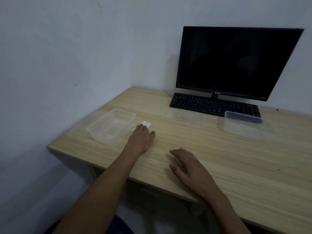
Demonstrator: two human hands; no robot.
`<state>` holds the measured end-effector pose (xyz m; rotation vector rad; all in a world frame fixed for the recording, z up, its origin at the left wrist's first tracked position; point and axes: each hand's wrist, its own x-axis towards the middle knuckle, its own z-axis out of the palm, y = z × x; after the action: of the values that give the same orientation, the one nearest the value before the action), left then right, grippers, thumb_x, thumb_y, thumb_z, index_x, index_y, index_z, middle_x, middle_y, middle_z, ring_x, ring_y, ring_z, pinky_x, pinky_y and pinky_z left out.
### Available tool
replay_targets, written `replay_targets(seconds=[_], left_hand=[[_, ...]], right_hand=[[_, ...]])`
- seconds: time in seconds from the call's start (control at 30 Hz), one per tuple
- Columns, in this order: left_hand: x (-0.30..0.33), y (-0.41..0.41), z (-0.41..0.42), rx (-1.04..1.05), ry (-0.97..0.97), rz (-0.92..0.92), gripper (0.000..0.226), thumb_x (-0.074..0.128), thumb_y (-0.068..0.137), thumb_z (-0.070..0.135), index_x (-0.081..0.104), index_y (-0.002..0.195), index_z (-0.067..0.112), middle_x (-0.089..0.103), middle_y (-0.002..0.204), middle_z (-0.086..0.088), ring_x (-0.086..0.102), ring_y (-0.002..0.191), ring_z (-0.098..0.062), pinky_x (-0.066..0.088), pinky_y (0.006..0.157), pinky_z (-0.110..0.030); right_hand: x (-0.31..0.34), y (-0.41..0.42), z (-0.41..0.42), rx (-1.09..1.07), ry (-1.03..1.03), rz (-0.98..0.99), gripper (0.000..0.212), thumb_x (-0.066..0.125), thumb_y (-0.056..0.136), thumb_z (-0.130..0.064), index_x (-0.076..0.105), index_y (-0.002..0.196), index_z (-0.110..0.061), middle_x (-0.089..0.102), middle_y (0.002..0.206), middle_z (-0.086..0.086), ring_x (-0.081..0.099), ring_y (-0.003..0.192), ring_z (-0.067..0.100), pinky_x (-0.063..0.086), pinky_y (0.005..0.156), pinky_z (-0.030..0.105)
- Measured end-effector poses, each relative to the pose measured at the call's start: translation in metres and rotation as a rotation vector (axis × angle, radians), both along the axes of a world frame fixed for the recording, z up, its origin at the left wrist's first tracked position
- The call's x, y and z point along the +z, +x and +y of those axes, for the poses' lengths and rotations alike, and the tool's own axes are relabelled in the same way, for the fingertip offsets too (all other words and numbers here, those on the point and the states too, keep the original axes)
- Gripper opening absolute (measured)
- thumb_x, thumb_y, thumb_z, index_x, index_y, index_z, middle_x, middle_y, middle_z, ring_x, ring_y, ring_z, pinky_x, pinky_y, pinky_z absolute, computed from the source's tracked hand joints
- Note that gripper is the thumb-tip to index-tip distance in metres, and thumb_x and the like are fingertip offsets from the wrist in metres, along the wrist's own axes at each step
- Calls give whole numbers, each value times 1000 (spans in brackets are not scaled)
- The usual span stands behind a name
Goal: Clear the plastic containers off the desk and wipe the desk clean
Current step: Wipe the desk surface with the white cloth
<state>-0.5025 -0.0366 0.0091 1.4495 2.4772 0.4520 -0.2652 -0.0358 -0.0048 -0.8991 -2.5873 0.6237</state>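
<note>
Presently, the left hand (141, 139) presses flat on a white tissue (146, 124) just right of the nearest container (111, 126), whose long axis runs away from the person. Right hand (185, 164) rests open on the surface (236, 166), holding nothing. Two further containers (242, 125) lie before the keyboard (214, 103).

My left hand (141, 138) is stretched well forward, forearm straight, palm down, fingers reaching flat ahead with the thumb out to the side. My right hand (187, 163) sits nearer me (palm down too), fingers loosely spread and angled leftward, bare forearm running back to the lower right.
</note>
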Motion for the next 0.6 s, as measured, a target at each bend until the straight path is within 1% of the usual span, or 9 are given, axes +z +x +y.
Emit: replay_targets(seconds=[0.1, 0.13, 0.2, 0.27, 0.37, 0.47, 0.53, 0.6], left_hand=[[9, 13, -8, -41, -26, 52, 53, 22, 106, 29, 19, 149, -2, 13, 156, -26, 9, 146, -33, 6, 118, -35], [8, 17, -11, -54, -43, 69, 53, 21, 106, 29, 18, 150, -1, 12, 156, -27, 7, 146, -34, 5, 118, -36], [-1, 20, -16, -43, -62, 85, 58, 18, 105, 36, 15, 150, 0, 10, 157, -25, 7, 147, -32, 7, 119, -37], [-13, 20, -20, 14, -14, 81, 64, 20, 103, 42, 16, 150, -2, 13, 158, -22, 10, 147, -29, 10, 119, -36], [-13, 18, -17, 93, 11, 66, 68, 24, 103, 43, 15, 148, -8, 16, 157, -23, 13, 146, -29, 10, 118, -35], [-5, 10, -4, 134, -1, 55, 70, 23, 103, 43, 14, 148, -9, 14, 157, -24, 12, 147, -30, 10, 118, -36], [-4, 4, 6, 145, -23, 37, 69, 22, 103, 42, 14, 148, -9, 14, 156, -25, 11, 146, -32, 9, 119, -37], [-2, 4, 14, 150, -49, 55, 66, 21, 103, 40, 14, 148, -8, 13, 156, -28, 11, 146, -35, 10, 120, -40]], right_hand=[[-1, 0, 1, -14, -26, 16, 67, 24, 82, -74, 34, 142, -43, 34, 150, -16, 21, 139, -3, 24, 109, 21], [-1, 1, 0, -17, -27, 19, 67, 25, 83, -73, 34, 141, -43, 35, 150, -16, 21, 139, -3, 24, 108, 21], [0, 1, 0, -19, -24, 30, 67, 25, 82, -73, 35, 141, -43, 36, 149, -16, 23, 138, -4, 24, 107, 20], [1, 1, -1, -20, -24, 47, 67, 25, 82, -73, 37, 140, -42, 37, 148, -16, 23, 137, -5, 23, 106, 17], [3, 2, -3, -21, -34, 56, 66, 26, 82, -72, 37, 140, -42, 37, 148, -18, 21, 134, -9, 22, 105, 16], [4, 2, -3, -19, -41, 55, 66, 25, 81, -73, 35, 140, -44, 35, 149, -19, 19, 133, -11, 22, 106, 17], [5, 2, -3, -12, -45, 53, 61, 30, 85, -69, 34, 140, -44, 33, 149, -20, 18, 133, -11, 22, 106, 17], [5, 2, -3, -12, -52, 69, 55, 35, 89, -65, 35, 140, -44, 33, 148, -20, 18, 132, -11, 22, 105, 17]])
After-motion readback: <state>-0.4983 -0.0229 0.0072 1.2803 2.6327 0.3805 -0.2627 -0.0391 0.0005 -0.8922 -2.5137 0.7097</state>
